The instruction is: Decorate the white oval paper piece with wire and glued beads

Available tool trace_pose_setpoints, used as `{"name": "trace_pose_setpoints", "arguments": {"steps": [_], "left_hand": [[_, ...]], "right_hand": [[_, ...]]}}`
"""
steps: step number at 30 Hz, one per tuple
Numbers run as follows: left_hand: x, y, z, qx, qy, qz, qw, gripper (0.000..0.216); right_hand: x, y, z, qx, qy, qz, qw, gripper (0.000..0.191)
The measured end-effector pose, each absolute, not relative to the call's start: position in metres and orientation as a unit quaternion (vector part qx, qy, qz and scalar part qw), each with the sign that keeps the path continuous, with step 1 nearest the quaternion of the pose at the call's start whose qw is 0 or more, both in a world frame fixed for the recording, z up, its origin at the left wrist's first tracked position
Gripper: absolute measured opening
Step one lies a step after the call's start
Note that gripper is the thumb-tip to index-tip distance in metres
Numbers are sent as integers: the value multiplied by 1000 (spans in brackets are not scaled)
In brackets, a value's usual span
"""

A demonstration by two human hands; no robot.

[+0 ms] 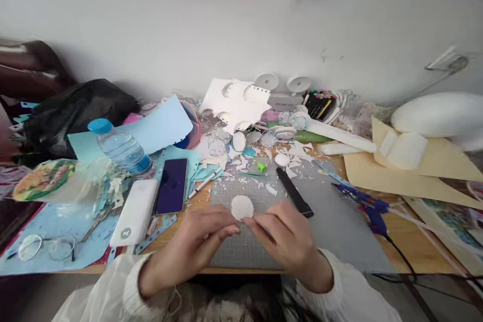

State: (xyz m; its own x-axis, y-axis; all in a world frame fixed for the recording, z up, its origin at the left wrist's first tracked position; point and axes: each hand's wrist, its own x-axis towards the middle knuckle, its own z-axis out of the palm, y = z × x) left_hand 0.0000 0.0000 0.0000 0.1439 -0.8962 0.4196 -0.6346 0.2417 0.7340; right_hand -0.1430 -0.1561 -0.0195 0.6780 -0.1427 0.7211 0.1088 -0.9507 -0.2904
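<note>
A small white disc (242,207) with a slightly uneven edge is held tilted up over the grey cutting mat (249,254). My right hand (285,236) pinches its lower right edge between thumb and fingers. At the lower left edge are the fingertips of my left hand (198,236), drawn close to the thumb; the exact contact is hard to see. Just beyond my right hand lies a black box cutter (294,192). A small lime-green object (261,166) and white scraps (270,189) lie past the disc.
On the left are a phone (171,186), a white power bank (136,211), a water bottle (123,148), glasses (47,248) and a white pen (206,182). A blue glue gun (372,206) with a cord lies right. Cut white sheets (236,103) and decorated discs crowd the back.
</note>
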Motion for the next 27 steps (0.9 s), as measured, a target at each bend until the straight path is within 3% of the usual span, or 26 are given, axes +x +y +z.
{"name": "trace_pose_setpoints", "arguments": {"steps": [2,5,9,12,14,16,18,20,24,27], "left_hand": [[5,-2,-2,595,-687,-70,412,15],[10,-5,-5,586,-729,10,355,17],[9,-5,-7,587,-729,33,349,15],[6,-5,-4,634,-647,-82,416,23],[7,-6,-2,657,-565,-229,443,36],[11,-6,-1,656,-511,-355,427,45],[14,-6,-3,664,-498,-383,405,46],[16,-4,-7,700,-508,-295,406,41],[15,3,-13,742,-547,6,386,19],[13,6,-13,717,-598,167,316,22]], "right_hand": [[-143,-160,-14,-901,8,-341,267,3],[-142,-163,-9,-880,5,-285,380,18],[-138,-162,-9,-853,17,-305,422,7],[-138,-160,-9,-856,-24,-363,368,6],[-139,-160,-10,-873,-95,-405,256,14],[-140,-160,-12,-882,-142,-423,152,18],[-140,-161,-16,-888,-135,-417,141,18],[-138,-161,-21,-888,-90,-402,205,19],[-136,-159,-24,-869,-12,-359,340,16],[-135,-156,-21,-855,22,-328,401,13]]}}
